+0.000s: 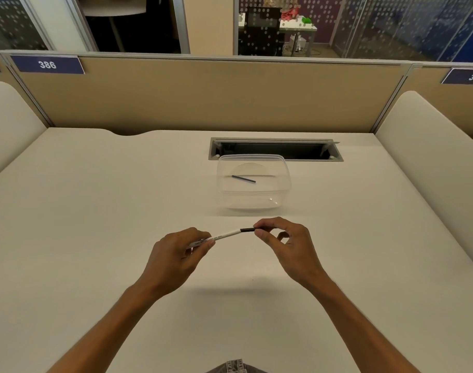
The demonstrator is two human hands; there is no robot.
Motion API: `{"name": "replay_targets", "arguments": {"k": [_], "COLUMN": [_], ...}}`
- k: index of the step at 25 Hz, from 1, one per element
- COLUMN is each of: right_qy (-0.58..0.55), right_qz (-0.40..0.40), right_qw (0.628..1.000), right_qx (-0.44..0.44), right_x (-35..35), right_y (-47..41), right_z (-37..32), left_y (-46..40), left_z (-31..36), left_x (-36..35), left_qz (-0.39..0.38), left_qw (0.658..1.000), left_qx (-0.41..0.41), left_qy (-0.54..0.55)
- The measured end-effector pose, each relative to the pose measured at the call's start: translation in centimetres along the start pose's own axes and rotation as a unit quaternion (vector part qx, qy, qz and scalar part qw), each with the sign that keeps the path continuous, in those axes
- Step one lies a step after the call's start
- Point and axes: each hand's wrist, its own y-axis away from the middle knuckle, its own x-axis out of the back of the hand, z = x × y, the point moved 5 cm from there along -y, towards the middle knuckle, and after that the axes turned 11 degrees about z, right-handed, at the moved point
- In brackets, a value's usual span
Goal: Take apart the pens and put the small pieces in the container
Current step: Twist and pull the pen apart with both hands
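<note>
Two bare hands hold a single pen [224, 236] level above a pale counter [95, 211], just in front of a clear plastic container [253, 181]. The left hand [173, 258] has its grip closed around the white, printed barrel, fingers curled over it and thumb pressing from the near side. The right hand [289, 246] pinches the pen's black end section between thumb and forefinger, the grip narrow and tight on that part, while the remaining fingers curl loosely beneath without touching the pen. The pen spans the gap between the two hands, tilted slightly upward toward the right. Inside the container, a thin dark rod [243, 179] lies flat on the bottom, angled across it. Behind the container, a rectangular cable slot [275, 149] is set into the counter, near a tan partition [203, 98] bearing a blue tag numbered 386 [47, 64].
</note>
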Motion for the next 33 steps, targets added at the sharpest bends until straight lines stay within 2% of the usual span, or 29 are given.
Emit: {"name": "replay_targets", "arguments": {"k": [8,16,21,24,29,33], "right_qy": [0.026,0.03,0.079,0.139,0.223,0.23], "right_qz": [-0.056,-0.071,-0.087,-0.098,-0.095,-0.092], "right_qw": [0.996,0.992,0.987,0.972,0.928,0.916], "right_qx": [0.065,0.099,0.114,0.161,0.283,0.315], "right_x": [0.1,-0.2,-0.7,-0.8,-0.9,-0.8], "right_y": [-0.3,-0.2,0.0,0.5,1.0,1.0], "right_z": [-1.0,-1.5,-1.4,-1.9,-3.6,-4.3], "left_y": [-0.4,-1.0,-1.0,-1.0,-1.3,-1.6], "left_z": [0.8,1.6,1.9,1.8,1.6,2.1], "left_x": [-0.6,-0.2,0.1,0.2,0.3,0.4], "left_qz": [-0.06,-0.049,-0.063,-0.077,-0.108,-0.108], "left_qw": [0.998,0.997,0.994,0.995,0.993,0.993], "left_qx": [-0.019,-0.055,-0.074,-0.055,-0.034,-0.047], "left_qy": [-0.01,-0.023,-0.042,-0.024,-0.021,-0.012]}}
